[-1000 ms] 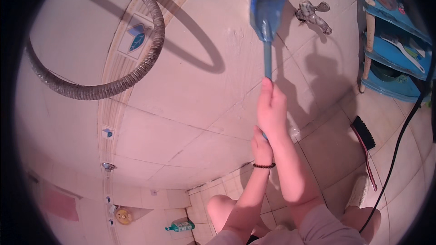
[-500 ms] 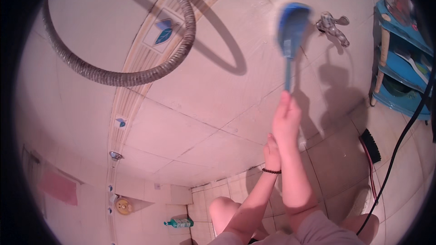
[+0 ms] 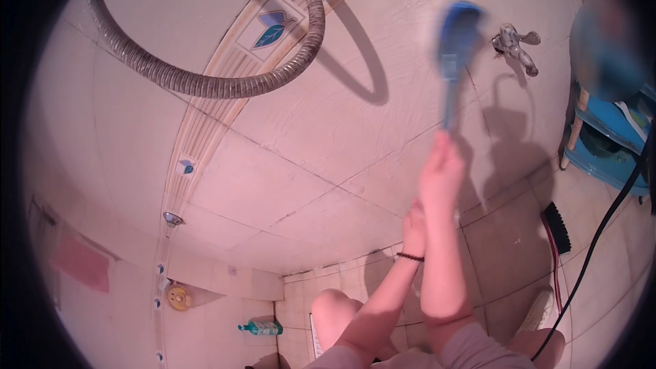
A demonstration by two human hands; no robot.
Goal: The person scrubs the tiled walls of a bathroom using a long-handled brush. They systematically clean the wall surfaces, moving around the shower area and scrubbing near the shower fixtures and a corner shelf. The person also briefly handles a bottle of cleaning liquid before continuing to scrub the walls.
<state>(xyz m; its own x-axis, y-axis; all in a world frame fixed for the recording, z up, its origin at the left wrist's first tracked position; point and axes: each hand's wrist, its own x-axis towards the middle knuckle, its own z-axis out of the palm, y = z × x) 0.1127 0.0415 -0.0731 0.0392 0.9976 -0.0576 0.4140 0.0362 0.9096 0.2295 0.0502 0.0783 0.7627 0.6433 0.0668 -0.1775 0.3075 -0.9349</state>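
My right hand [image 3: 441, 174] is closed round the handle of a blue long-handled brush [image 3: 458, 34]. Its head is smeared by motion, with a pale fringe along the left side, up by the tiled wall [image 3: 328, 133]. My left hand [image 3: 414, 229], below a dark bead bracelet [image 3: 411, 257], presses close to my right wrist with its fingers curled. The right wrist hides part of those fingers, so what they grip cannot be made out. A metal tap [image 3: 517, 48] juts from the wall just right of the brush head.
A ribbed metal hose [image 3: 205, 85] loops across the upper left. At the right stand blue shelves [image 3: 605, 164], partly behind a blurred bluish shape [image 3: 605, 44]. A black-bristled broom [image 3: 557, 227] and a black cable [image 3: 598, 236] lie right. A green bottle [image 3: 263, 328] is lower left.
The view has shifted slightly, so the hose and tap sit further right. Both hands keep their hold, the brush head still blurred beside the wall. A blurred bluish shape has appeared before the shelves.
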